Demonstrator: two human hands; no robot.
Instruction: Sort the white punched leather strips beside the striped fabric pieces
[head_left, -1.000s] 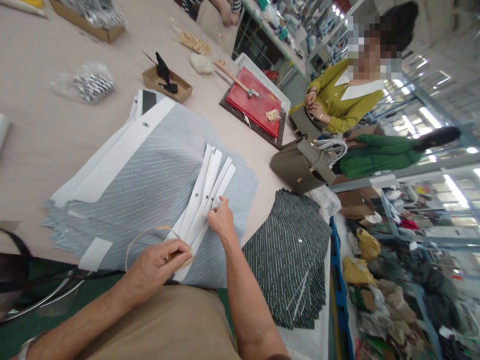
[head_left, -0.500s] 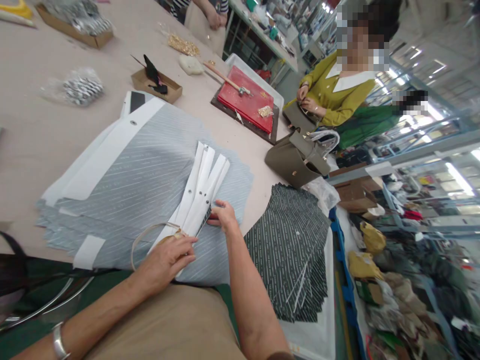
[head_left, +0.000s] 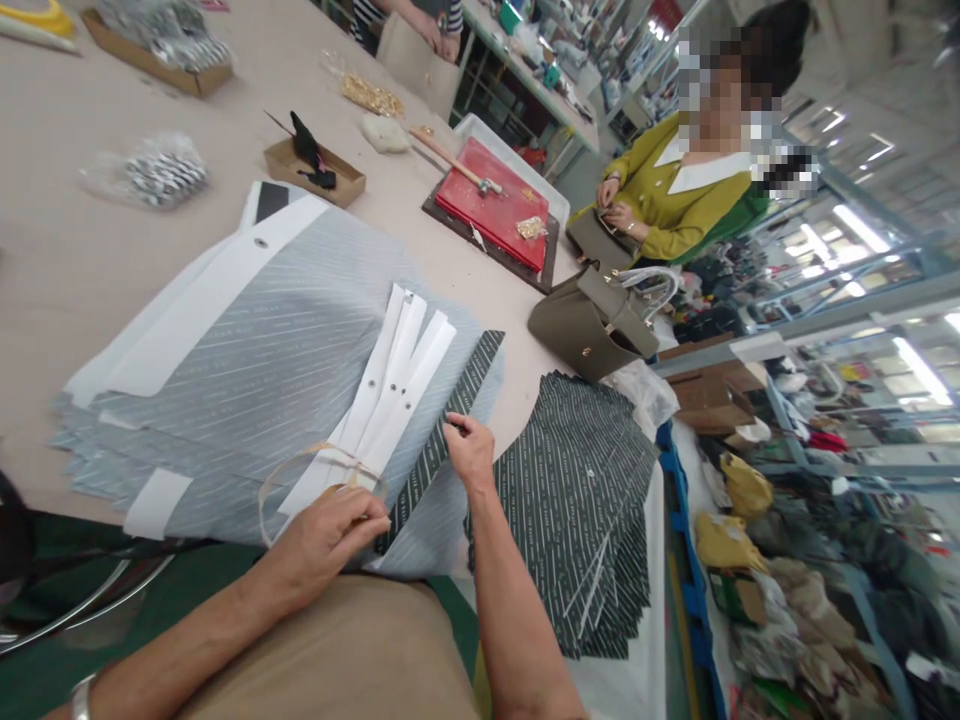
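Observation:
A narrow dark fabric strip (head_left: 422,478) with pale diagonal lettering lies slantwise in front of me. My right hand (head_left: 469,448) pinches its edge about halfway up. Near the lower end, my left hand (head_left: 334,532) is closed, fingertips on the strip's edge. Just left of it, a bundle of white strips (head_left: 390,385) with small metal snaps fans out, tied round by a thin beige band (head_left: 330,450). Underneath is a spread pile of grey-blue lettered fabric pieces (head_left: 247,330), the top one with a white band along its upper side.
Dark patterned fabric pieces (head_left: 570,480) are stacked at right on a white tray (head_left: 655,600). Beyond stand an olive handbag (head_left: 581,330), a red board (head_left: 480,195) with a hammer (head_left: 484,185), and a small cardboard box (head_left: 341,188). A person in a yellow-green top (head_left: 690,195) handles another bag.
The dark strip, mostly hidden before, now shows along its length, right of the white bundle. My right hand has moved slightly right and down, my left hand slightly down.

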